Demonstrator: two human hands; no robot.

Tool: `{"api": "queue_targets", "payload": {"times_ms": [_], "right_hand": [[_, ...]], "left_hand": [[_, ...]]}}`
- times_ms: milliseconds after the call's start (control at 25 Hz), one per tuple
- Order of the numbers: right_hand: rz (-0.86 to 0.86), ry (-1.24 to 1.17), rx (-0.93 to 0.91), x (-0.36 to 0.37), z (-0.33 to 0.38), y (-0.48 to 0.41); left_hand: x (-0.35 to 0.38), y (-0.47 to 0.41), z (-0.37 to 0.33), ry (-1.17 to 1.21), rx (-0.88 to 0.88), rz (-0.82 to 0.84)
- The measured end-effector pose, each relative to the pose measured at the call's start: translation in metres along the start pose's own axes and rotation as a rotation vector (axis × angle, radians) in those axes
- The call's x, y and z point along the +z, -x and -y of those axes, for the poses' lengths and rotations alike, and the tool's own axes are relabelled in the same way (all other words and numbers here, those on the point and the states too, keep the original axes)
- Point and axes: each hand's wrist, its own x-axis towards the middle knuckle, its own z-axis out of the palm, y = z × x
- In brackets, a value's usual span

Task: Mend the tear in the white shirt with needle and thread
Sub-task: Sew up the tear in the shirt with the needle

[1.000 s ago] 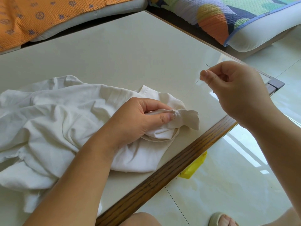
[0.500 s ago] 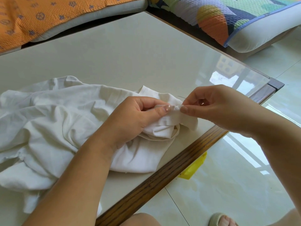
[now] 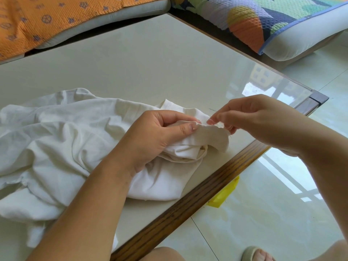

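The white shirt (image 3: 62,140) lies crumpled on the pale table (image 3: 131,68), its folded edge raised near the table's right side. My left hand (image 3: 160,136) pinches that fold between thumb and fingers. Right beside it, my right hand (image 3: 252,121) pinches the needle at the fabric's edge, fingertips almost touching my left thumb. Only a thin dark sliver of the needle (image 3: 212,109) shows above the cloth; the thread is too fine to make out.
The table's wooden front edge (image 3: 197,200) runs diagonally, with shiny floor tiles beyond. A yellow object (image 3: 224,196) lies on the floor under that edge. Sofa cushions, orange (image 3: 47,17) and multicoloured (image 3: 263,19), border the far side. A slippered foot (image 3: 258,254) shows at the bottom.
My right hand came down and left from a raised pull back to the fold, and now works the needle at the fabric edge. My left hand kept its pinch on the shirt.
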Motion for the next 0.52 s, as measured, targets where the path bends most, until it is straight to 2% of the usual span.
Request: {"api": "queue_targets", "payload": {"times_ms": [120, 320, 520], "right_hand": [[-0.016, -0.019, -0.006, 0.001, 0.001, -0.001], [0.119, -0.024, -0.021, 0.007, 0.000, 0.000], [0.008, -0.074, -0.074, 0.010, 0.004, -0.001]], "left_hand": [[0.002, 0.001, 0.000, -0.009, 0.028, 0.013], [0.004, 0.001, 0.000, -0.007, 0.056, 0.048], [0.004, 0.001, 0.000, -0.005, 0.044, 0.036]]}}
